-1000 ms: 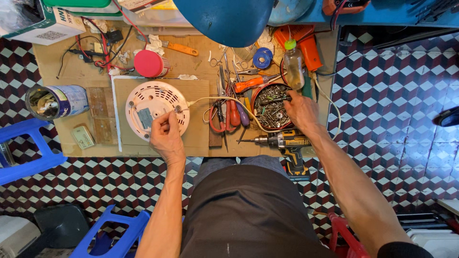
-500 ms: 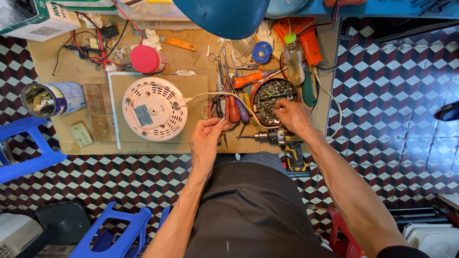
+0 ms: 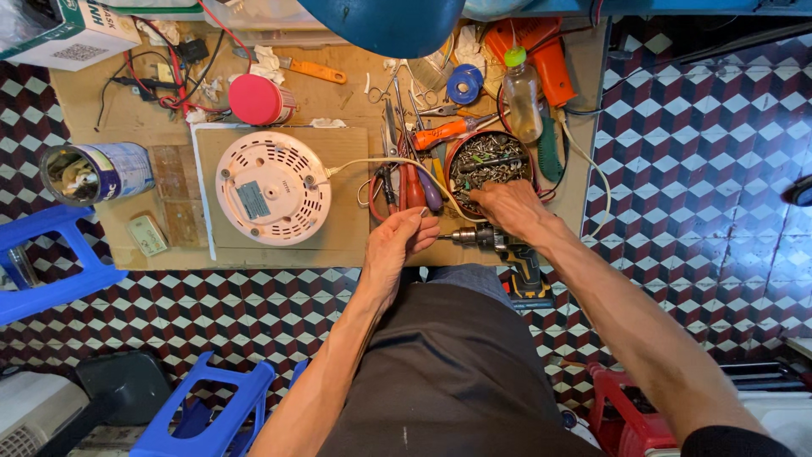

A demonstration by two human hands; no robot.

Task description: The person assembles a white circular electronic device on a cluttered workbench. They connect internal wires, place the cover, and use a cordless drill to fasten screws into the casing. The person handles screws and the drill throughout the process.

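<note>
Hidden: the lamp shade point(image 3: 385, 21) covered the far middle of the bench point(image 3: 338, 93); the drill point(image 3: 507, 250) was partly under the right hand, its base off the near edge.
Hard to tell: what the right fingertips pinched among the screws was too small to see.
Left hand point(image 3: 397, 245): at the near edge, just left of the drill's bit; fingers loosely curled, tips near the red-handled pliers point(image 3: 412, 190), gripping nothing visible.
Right hand point(image 3: 507, 207): fingers bent down into the screw bowl point(image 3: 489, 161), touching screws; whether pinched shut I cannot tell.
Bowl: right of centre, beside the pliers.
Cooker base point(image 3: 272, 188): white, round, upside down on a board, left of both hands, untouched.
</note>
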